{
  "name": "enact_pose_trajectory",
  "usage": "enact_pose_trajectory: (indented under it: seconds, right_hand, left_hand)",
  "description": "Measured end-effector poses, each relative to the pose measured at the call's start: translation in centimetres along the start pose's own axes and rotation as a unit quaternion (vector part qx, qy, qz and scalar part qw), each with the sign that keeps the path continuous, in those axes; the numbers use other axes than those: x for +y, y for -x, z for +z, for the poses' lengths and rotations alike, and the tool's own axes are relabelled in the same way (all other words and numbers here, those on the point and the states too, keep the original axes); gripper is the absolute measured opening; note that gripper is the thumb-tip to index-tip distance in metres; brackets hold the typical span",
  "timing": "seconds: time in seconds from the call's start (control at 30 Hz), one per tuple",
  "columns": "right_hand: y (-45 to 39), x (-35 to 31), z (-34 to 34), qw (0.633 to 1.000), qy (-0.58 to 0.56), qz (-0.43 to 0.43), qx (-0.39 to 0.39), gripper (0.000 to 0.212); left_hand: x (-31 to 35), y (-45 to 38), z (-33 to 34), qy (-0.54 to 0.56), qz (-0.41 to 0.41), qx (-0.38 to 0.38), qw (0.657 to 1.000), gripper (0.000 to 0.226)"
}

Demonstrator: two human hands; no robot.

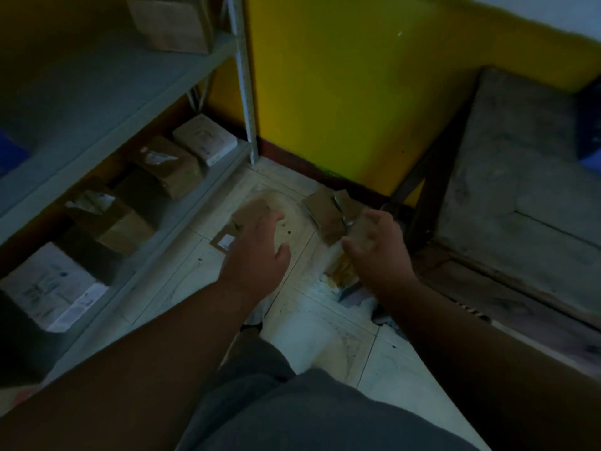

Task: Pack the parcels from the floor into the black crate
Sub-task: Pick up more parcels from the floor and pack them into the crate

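Note:
Brown cardboard parcels lie on the pale tiled floor near the yellow wall's corner. One flat parcel (323, 208) sits by the skirting, with another brown parcel (353, 229) just right of it. A brown parcel with a white label (227, 237) lies partly under my left hand (257, 255), which hovers over it with fingers spread. My right hand (379, 245) is open above the right parcel, fingers apart; I cannot tell whether it touches. The black crate is not in view. The picture is dim and blurred.
A grey metal shelf unit (182, 206) runs along the left, its lower shelf (136, 265) holding several brown and white boxes. A worn wooden bench (507, 196) stands at the right. My knee in grey cloth (309, 402) fills the bottom centre.

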State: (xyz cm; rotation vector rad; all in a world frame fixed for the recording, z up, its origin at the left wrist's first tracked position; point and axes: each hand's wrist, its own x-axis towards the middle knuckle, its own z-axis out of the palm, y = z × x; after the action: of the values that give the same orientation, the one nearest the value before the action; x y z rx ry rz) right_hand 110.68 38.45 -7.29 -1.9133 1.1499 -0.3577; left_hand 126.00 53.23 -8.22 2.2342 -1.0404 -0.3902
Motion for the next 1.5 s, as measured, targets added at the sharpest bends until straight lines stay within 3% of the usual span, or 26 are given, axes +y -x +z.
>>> enact_pose_trajectory:
  seconds: [0.2,0.3,0.5,0.67,0.8,1.0,1.1,1.27,1.4,1.5]
  right_hand:
    - [-8.9,-1.0,2.3,0.984,-0.107,0.132,0.058,0.055]
    - [-13.4,-0.9,4.6,0.97,-0.13,0.19,0.085,0.061]
    - [-21.4,5.3,10.7,0.94,-0.141,0.286,0.119,0.069]
    - [-26.2,17.2,18.6,0.936,-0.099,0.322,0.101,0.075]
    - [-29.1,27.9,25.1,0.937,-0.075,0.334,0.069,0.101]
    - [-31.8,42.6,31.8,0.89,0.025,0.454,0.046,0.081]
    - [-33.1,47.8,34.7,0.877,0.073,0.473,0.04,0.093]
    - [-35.7,53.3,38.3,0.822,0.148,0.55,-0.016,0.124]
    - [-36.2,54.0,39.8,0.798,0.231,0.557,-0.003,0.126]
    - [-36.7,54.8,39.1,0.8,0.218,0.559,0.005,0.122]
  left_hand:
    - [-1.2,-12.7,2.1,-0.01,0.089,-0.083,0.993,0.05]
    - [-2.4,-19.5,2.7,-0.009,0.12,-0.112,0.986,0.051]
    - [-6.7,-28.4,10.4,-0.001,0.109,-0.168,0.98,0.049]
    - [-11.6,-30.6,23.1,0.041,0.065,-0.239,0.968,0.047]
    - [-17.4,-30.8,33.5,0.031,0.006,-0.282,0.959,0.046]
    - [-25.5,-30.0,45.4,0.017,-0.075,-0.361,0.929,0.047]
    - [-29.2,-29.6,49.8,0.008,-0.087,-0.372,0.924,0.044]
    - [-34.0,-29.3,54.0,-0.001,-0.08,-0.402,0.912,0.041]
    - [-35.1,-31.7,56.2,-0.03,-0.06,-0.427,0.902,0.04]
    - [-35.1,-33.7,56.5,-0.043,-0.074,-0.422,0.902,0.038]
